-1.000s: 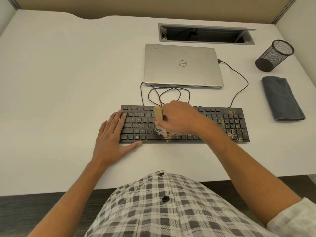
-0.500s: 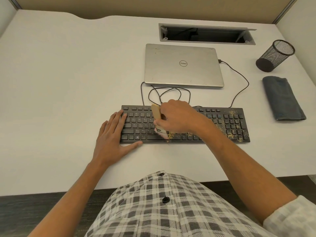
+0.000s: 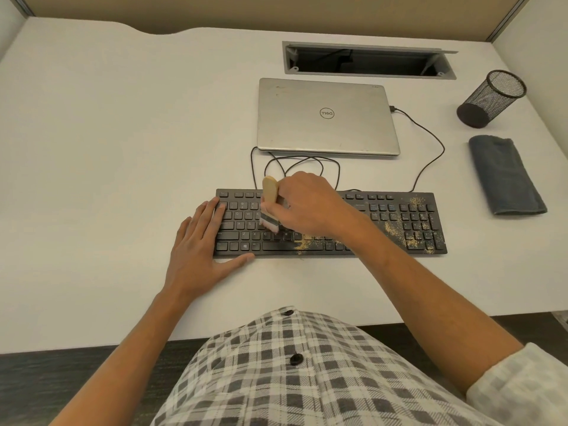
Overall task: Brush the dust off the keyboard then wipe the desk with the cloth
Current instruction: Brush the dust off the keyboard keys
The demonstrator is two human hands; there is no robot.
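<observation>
The left hand [image 3: 199,245] lies flat, fingers straight and thumb spread; the right hand [image 3: 310,207] is curled in a grip, its forearm reaching in from the right.

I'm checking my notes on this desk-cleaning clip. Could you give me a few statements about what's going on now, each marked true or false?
1. The right hand grips a wooden-handled brush over the keyboard. True.
2. The left hand holds the cloth. False: it rests flat on the keyboard's left end; the cloth lies folded on the desk.
3. The laptop is open. False: its lid is closed.
4. Dust remains on the keyboard's right part. True.
5. The mesh cup lies behind the cloth. True.
</observation>
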